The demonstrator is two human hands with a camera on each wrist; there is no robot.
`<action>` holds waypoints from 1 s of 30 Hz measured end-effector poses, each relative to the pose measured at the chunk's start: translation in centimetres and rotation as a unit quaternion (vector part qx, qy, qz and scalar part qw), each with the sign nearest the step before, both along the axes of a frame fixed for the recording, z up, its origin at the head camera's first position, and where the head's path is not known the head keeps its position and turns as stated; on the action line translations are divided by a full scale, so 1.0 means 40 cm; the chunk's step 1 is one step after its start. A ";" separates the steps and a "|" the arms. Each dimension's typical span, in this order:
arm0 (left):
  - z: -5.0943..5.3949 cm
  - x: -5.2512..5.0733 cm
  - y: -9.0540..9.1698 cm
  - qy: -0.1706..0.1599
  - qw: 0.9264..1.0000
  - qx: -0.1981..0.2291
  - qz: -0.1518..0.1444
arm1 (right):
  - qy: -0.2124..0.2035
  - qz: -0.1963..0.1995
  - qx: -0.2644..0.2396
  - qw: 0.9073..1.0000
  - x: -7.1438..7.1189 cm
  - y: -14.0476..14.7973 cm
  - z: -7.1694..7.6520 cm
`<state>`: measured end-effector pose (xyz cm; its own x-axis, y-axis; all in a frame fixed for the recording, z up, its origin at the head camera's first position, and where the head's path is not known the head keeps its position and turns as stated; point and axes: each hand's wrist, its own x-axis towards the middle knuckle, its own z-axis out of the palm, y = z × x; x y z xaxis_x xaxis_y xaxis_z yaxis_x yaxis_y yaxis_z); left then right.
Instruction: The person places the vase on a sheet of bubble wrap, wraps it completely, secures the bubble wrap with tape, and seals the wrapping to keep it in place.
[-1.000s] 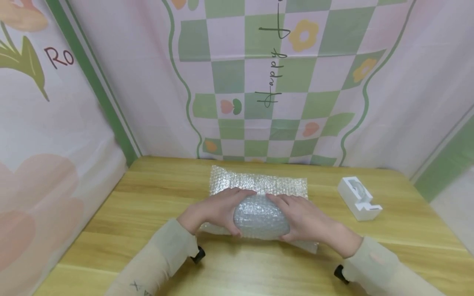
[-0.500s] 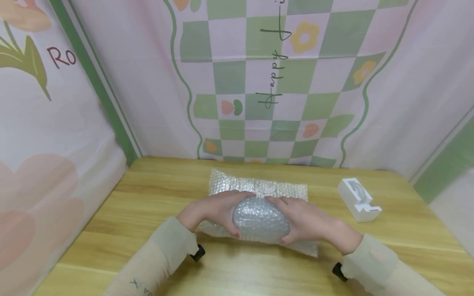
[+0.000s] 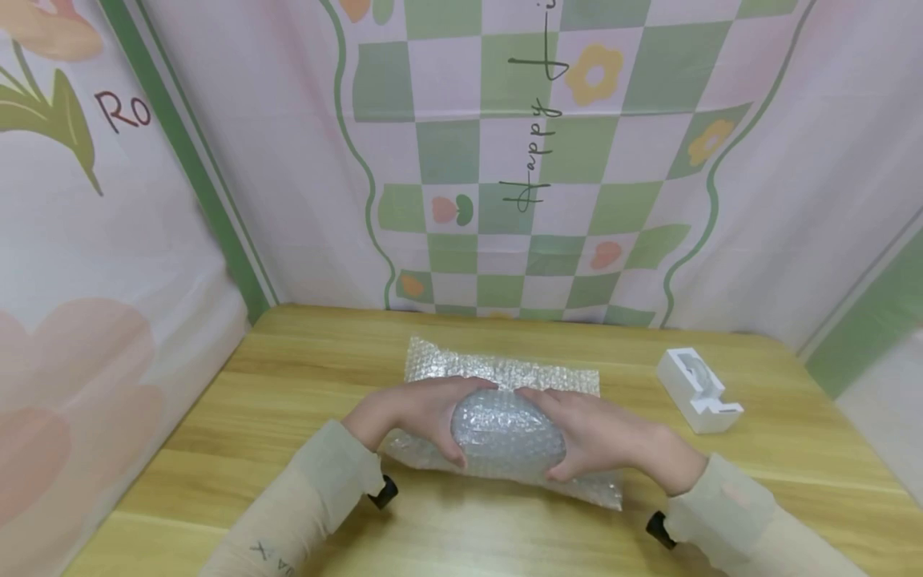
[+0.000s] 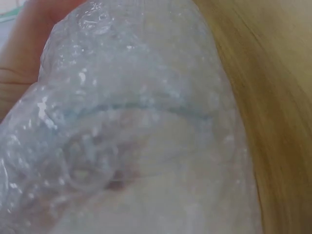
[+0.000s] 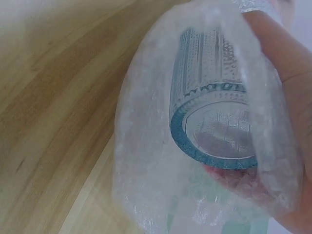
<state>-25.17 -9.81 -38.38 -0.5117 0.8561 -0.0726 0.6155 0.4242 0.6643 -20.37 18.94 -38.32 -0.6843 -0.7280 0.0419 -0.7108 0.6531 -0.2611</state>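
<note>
A ribbed, bluish clear glass (image 5: 214,92) lies on its side inside a roll of bubble wrap (image 3: 508,429). Its thick round base faces the open end of the wrap in the right wrist view. My left hand (image 3: 429,410) grips the roll's left end, thumb on the near side and fingers over the far side. Around the right end curls my right hand (image 3: 602,433), its thumb also on the near side. Between the hands the wrapped middle shows. A flat part of the sheet extends beyond the roll, and flaps stick out at both ends.
A white tape dispenser (image 3: 695,393) with a roll of clear tape stands to the right on the wooden table (image 3: 303,385). A patterned cloth (image 3: 505,160) hangs behind the table's back edge.
Both hands and the wrapped glass have shifted slightly toward me. The far edge of the bubble wrap has come nearer too. The grip looks the same.
</note>
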 end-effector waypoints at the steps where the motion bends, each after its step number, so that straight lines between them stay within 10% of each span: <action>1: -0.001 0.000 -0.001 -0.001 1.000 -0.002 0.002 | -0.002 0.001 -0.001 1.000 0.000 0.000 0.000; 22: 0.018 -0.007 0.006 -0.009 0.996 -0.065 0.067 | -0.055 0.019 -0.034 0.998 -0.025 0.009 -0.006; 30: 0.021 0.003 0.007 0.134 0.984 -0.099 0.064 | -0.078 0.013 -0.033 0.996 -0.026 0.009 0.002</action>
<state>-25.04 -9.52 -37.53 -0.6372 0.7665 -0.0799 0.6909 0.6142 0.3814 -21.39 19.29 -38.24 -0.6666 -0.7453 -0.0156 -0.6748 0.6122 -0.4121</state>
